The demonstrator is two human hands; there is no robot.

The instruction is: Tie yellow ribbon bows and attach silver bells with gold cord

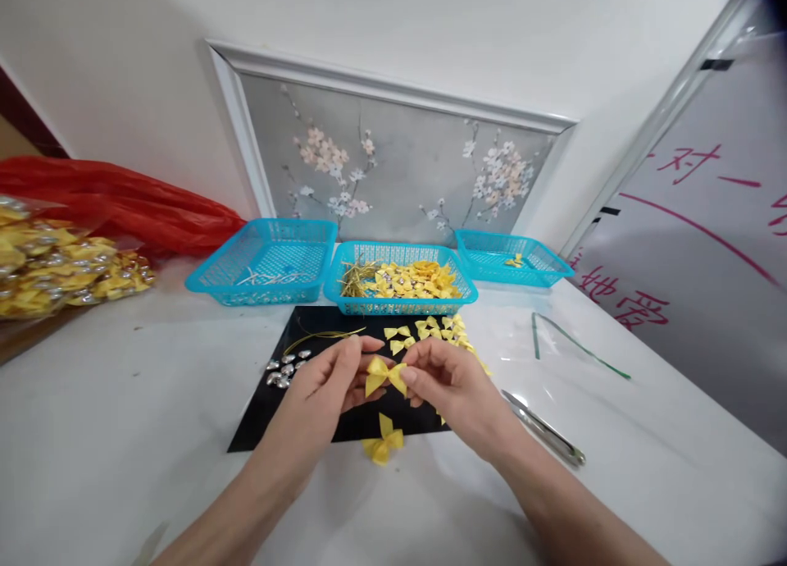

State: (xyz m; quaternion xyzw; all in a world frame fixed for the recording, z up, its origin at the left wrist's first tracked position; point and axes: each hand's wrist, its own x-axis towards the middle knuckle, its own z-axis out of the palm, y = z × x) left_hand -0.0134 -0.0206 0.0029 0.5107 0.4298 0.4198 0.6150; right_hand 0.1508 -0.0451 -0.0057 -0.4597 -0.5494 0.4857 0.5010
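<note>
A yellow ribbon bow (384,376) is held between my two hands above a black mat (258,422). The thumb and fingers of my right hand (452,385) pinch its right side. My left hand (329,381) is curled at its left side, with fingertips behind the bow; the exact contact is partly hidden. Below my hands, at the mat's front edge, lies another yellow bow (384,440). Silver beads (284,372) are grouped on the mat left of my left hand, near some thin gold ties (323,334). Several small yellow bows (430,328) lie beyond my right hand.
Behind the mat, a blue basket (401,306) holds bows and gold ties. Another blue basket (209,283) holds a few white strips; a third (553,268) has a little yellow ribbon. Scissors (544,429) and a green strip (584,353) lie right. Bagged bows (55,262) sit left.
</note>
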